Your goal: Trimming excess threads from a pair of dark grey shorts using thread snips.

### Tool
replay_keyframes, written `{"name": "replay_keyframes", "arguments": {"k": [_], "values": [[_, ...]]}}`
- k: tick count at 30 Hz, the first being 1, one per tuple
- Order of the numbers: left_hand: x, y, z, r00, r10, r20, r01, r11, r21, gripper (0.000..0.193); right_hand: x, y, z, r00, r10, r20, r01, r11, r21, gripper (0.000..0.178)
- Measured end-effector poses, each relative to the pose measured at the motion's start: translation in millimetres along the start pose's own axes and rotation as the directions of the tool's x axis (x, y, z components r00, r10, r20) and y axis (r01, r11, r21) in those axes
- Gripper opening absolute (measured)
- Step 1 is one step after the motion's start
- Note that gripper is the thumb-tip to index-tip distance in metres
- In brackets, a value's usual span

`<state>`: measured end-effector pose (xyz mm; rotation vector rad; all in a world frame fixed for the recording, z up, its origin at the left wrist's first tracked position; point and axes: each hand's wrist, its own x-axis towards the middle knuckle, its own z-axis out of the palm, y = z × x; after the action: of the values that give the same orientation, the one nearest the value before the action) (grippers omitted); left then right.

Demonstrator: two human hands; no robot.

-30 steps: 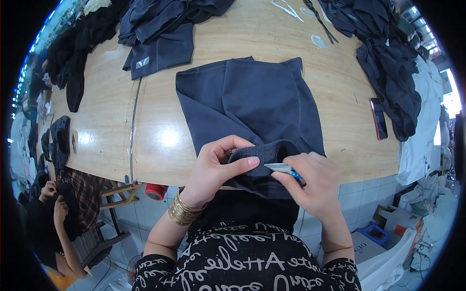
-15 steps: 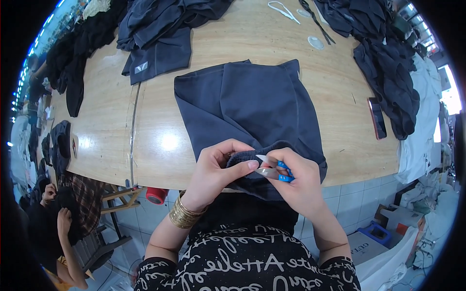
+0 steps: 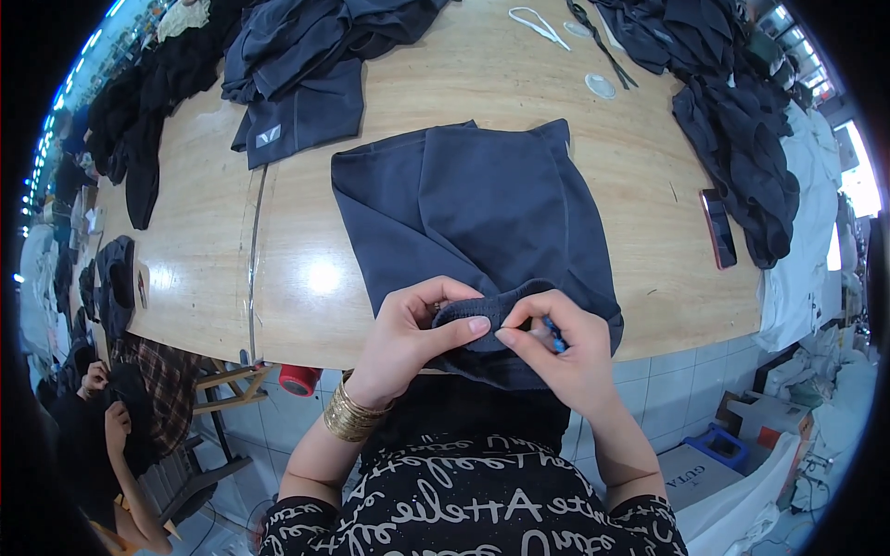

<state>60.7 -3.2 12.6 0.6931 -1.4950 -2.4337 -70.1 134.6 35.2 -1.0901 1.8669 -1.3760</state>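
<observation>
A dark blue-grey garment (image 3: 505, 199), which looks like shorts or trousers, lies on the table before me. Its gathered elastic waistband (image 3: 464, 313) is raised at the near edge. My left hand (image 3: 417, 324) grips this waistband, thumb on top and fingers tucked behind. Close beside that thumb, my right hand (image 3: 561, 343) is closed, thumb and index finger pinched together at the band. Whether a thread is in that pinch is too small to tell. Blue-handled thread snips (image 3: 556, 335) are tucked inside the same hand, their blades mostly hidden by the fingers.
Dark garments are heaped at the far left (image 3: 297, 56) and right (image 3: 742, 167). A phone (image 3: 718, 229) lies at the right, with a white loop (image 3: 540, 28), black cord (image 3: 601, 42) and clear disc (image 3: 601, 86) farther back. Another person's hands (image 3: 107, 398) hold dark cloth at lower left.
The snips' blades, showing at the waistband before, have drawn back into my right hand. Its thumb and index finger have come together at the band. My left hand keeps its grip.
</observation>
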Motion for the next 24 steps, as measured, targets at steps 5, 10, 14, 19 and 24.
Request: {"name": "replay_keyframes", "arguments": {"k": [5,10,14,19,24], "values": [[-3.2,1.4,-1.9,1.0,-0.014,0.004,0.014,1.0,-0.002,0.018,14.8,6.7,-17.4,0.99,-0.105,-0.096,0.091,0.986,-0.137,0.02],[-5.3,12.5,-13.7,0.999,0.005,-0.036,-0.003,0.998,0.061,0.016,23.1,19.5,-27.5,0.964,0.065,0.258,-0.077,0.996,0.035,0.021],[-1.5,16.1,-21.5,0.93,0.364,-0.042,-0.287,0.794,0.535,0.016,13.3,22.6,-16.3,0.96,-0.276,-0.038,0.255,0.927,-0.275,0.022],[-2.8,1.2,-20.8,0.614,0.783,0.098,-0.49,0.281,0.825,0.025,6.0,32.0,-4.5,0.697,-0.673,-0.249,0.483,0.696,-0.531,0.028],[-5.8,-11.0,-27.7,0.431,0.891,0.145,-0.482,0.092,0.871,0.027,2.4,41.4,-2.5,0.603,-0.757,-0.253,0.535,0.619,-0.575,0.026]]}}
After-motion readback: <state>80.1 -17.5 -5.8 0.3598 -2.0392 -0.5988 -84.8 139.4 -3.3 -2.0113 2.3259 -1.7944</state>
